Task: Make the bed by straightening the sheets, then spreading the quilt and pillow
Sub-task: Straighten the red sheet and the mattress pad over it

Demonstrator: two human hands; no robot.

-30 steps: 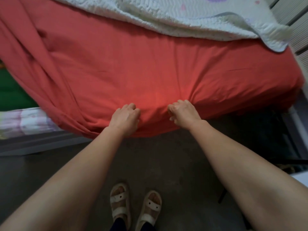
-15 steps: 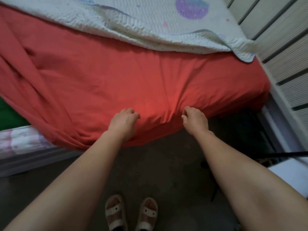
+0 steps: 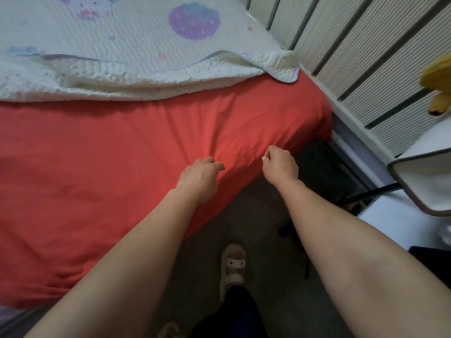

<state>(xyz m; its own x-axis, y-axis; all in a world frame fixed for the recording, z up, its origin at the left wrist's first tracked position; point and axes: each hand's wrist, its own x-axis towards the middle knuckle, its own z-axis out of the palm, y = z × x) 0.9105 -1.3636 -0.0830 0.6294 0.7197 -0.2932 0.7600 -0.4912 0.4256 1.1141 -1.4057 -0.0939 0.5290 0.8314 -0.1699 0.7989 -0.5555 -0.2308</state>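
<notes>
Cotton, by the look of it: the red sheet (image 3: 122, 167) covers the mattress from the near edge up to the white printed quilt (image 3: 122, 45), which lies rumpled across the far half. No pillow shows.

The left hand (image 3: 199, 178) pinches a fold of the sheet at the bed's edge with curled fingers. The right hand (image 3: 280, 164) grips the hanging edge just beside it, and creases fan out from both. The cloth should be light, soft and limp, so it is best taken at the hem and pulled taut, not pushed.

Half a second ago both hands held the edge further from the corner by the slatted wall (image 3: 366, 69); they have since shifted towards it.
</notes>
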